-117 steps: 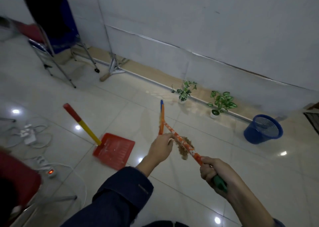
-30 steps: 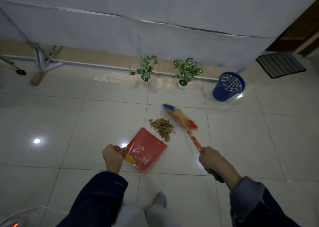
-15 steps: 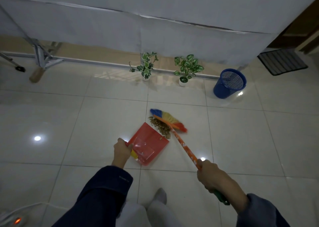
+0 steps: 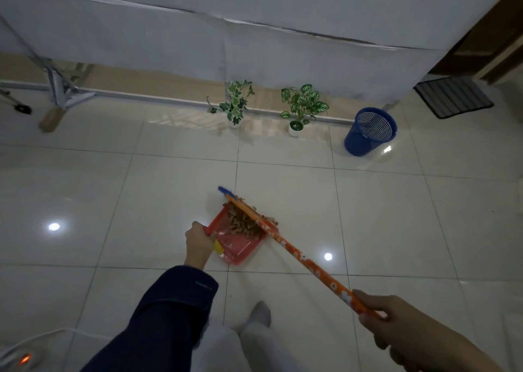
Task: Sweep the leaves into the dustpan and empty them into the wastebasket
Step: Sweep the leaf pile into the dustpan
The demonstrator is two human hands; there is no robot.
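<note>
- Head view: the left hand (image 4: 199,244) has its fingers wrapped tight around the handle of the red dustpan (image 4: 240,248), which lies flat on the tiled floor (image 4: 141,201).
- The right hand (image 4: 396,319) has its fingers closed tight around the near end of the long orange broom (image 4: 300,257).
- The far end of the broom sits at the open edge of the dustpan. Its bristles are hard to see.
- Most of the brown leaves (image 4: 243,224) are in a heap inside the dustpan, close to its open edge.
- A few bits lie on the floor just beside that edge, on the far side of the broom.
- The blue basket (image 4: 368,132) stands well apart, near the wall, to the right of 2 small plants (image 4: 301,107).
- How far along: I think the sweeping is almost done. A few bits are left to push in.
- Not done yet: the dustpan is not lifted, and it must be carried to the basket and tipped in. I cannot tell if the basket has anything in it.
</note>
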